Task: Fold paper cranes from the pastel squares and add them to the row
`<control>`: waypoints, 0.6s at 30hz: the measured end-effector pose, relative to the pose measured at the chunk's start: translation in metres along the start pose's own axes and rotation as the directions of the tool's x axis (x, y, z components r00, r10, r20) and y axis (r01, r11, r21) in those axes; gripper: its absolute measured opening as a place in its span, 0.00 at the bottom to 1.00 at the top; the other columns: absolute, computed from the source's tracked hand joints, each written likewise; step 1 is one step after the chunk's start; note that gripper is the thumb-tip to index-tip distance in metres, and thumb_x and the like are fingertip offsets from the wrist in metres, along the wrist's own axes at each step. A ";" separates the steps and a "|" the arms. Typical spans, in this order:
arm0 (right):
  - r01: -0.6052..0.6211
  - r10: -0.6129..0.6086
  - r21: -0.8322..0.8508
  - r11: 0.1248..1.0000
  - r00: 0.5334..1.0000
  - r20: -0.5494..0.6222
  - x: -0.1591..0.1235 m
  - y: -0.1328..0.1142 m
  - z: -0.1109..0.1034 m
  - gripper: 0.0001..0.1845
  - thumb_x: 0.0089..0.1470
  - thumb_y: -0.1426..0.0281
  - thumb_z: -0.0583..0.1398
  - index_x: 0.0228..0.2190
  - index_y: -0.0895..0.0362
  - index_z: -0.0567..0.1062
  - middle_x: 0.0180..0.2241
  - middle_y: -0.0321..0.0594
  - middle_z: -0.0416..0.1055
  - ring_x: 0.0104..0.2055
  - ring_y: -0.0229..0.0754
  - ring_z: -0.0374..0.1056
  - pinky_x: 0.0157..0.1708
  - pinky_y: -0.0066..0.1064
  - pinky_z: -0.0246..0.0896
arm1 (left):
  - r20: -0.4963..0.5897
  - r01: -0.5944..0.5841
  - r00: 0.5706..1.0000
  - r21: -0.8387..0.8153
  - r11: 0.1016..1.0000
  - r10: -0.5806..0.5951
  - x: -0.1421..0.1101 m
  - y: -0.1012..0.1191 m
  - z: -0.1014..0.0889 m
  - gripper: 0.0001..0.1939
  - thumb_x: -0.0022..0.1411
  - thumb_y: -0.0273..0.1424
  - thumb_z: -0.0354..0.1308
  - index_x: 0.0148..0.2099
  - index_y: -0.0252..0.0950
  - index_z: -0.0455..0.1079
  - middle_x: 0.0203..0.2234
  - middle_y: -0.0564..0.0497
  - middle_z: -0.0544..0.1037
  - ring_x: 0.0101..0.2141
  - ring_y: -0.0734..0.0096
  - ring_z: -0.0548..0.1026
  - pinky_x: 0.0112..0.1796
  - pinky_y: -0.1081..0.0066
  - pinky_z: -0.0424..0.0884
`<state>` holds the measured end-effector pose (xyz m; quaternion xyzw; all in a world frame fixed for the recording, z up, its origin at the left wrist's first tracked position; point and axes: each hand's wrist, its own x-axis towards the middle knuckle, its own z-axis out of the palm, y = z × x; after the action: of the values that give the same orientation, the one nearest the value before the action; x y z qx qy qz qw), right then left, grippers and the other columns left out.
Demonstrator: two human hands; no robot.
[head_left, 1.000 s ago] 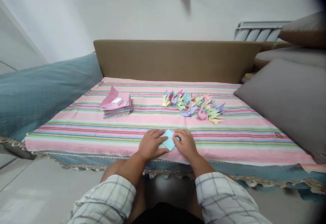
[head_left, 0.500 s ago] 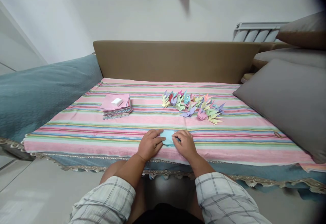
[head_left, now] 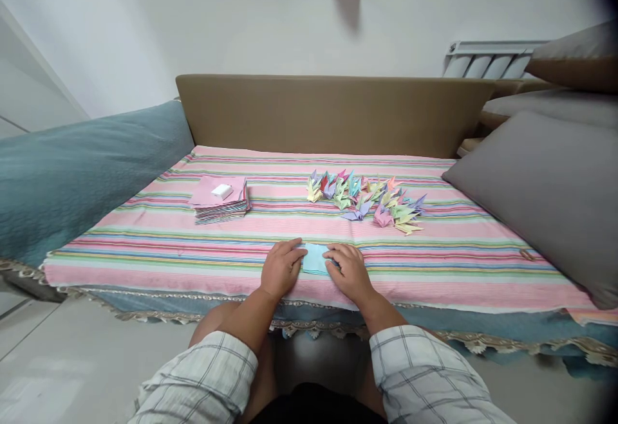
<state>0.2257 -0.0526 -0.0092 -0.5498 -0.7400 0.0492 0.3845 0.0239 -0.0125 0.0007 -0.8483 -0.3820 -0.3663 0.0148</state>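
Note:
A light blue sheet of folding paper, folded into a small rectangle, lies on the striped cloth near the front edge. My left hand has its thumb and fingers on the left edge of the paper. At the opposite edge, my right hand pinches the paper between thumb and curled fingers. Beyond the hands, to the right, sits a group of folded paper cranes in several colours. A stack of square papers, pink on top, stands to the left with a small white block on it.
The striped cloth covers the seat in front of me. A brown backrest runs along the wall side. Grey cushions lean at the right, and a teal-covered armrest bounds the left. A small brown ring-like item lies near the cushion.
The blue paper now lies flatter, with more of its face showing. My left fingers have drawn back a little to its left edge. My right hand has barely moved.

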 end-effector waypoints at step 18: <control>-0.046 0.044 -0.033 0.998 0.998 -0.043 0.001 0.003 0.005 0.10 0.55 0.67 0.54 0.38 0.51 0.74 0.41 0.39 0.72 0.46 0.44 0.63 0.50 0.41 0.50 | 0.060 -0.079 0.995 -0.016 0.997 0.080 -0.002 0.002 -0.003 0.10 0.58 0.35 0.57 0.41 0.40 0.74 0.51 0.46 0.71 0.46 0.60 0.70 0.48 0.57 0.66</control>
<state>0.2252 -0.0491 -0.0135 -0.5737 -0.7198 0.0335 0.3894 0.0225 -0.0157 0.0024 -0.8737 -0.3456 -0.3423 0.0120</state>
